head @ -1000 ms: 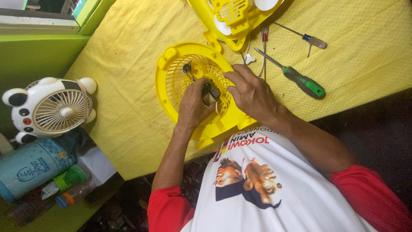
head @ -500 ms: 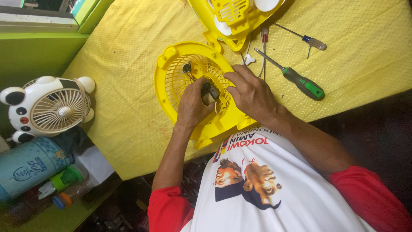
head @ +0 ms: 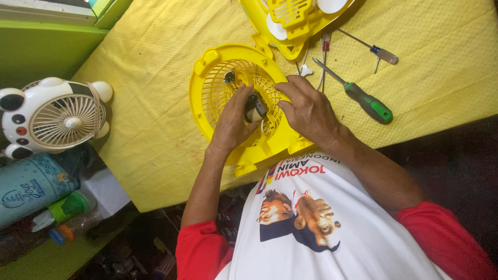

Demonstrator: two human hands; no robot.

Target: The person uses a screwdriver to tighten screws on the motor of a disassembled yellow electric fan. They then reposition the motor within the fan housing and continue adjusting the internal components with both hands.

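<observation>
Round yellow fan housing point(head: 207, 98) with ribbed grille, left hand point(head: 233, 124) and right hand point(head: 307, 110) fingers pinched around small dark motor point(head: 254, 108) at centre

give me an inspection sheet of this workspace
surface: yellow cloth over the table
job's things: yellow fan grille lying flat, small motor at its centre
clutter: green screwdriver, red screwdriver, yellow fan parts
grippers: left hand and right hand both on the motor
cables: thin wires by the fan parts
surroundings: white fan, blue bottle, green shelf
</observation>
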